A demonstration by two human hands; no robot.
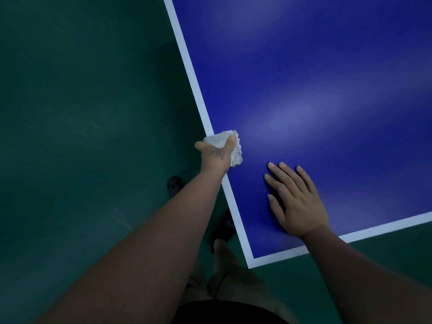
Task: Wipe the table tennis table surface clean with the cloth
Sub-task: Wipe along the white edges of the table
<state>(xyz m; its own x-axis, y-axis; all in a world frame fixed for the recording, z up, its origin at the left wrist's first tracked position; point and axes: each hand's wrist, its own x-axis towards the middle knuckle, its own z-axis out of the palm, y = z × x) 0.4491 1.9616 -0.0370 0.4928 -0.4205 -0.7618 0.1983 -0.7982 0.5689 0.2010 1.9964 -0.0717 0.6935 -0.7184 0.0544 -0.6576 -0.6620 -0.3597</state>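
A blue table tennis table (315, 90) with a white border line fills the upper right; its near corner sits at the bottom centre. My left hand (216, 155) grips a crumpled white cloth (236, 149) and presses it on the table's left edge, over the white line. My right hand (294, 199) lies flat on the blue surface near the corner, fingers spread, holding nothing.
Dark green floor (81, 136) spreads to the left and below the table. My legs and dark sandals (222, 230) stand close to the table's left edge, near the corner. Pale light reflections streak the tabletop.
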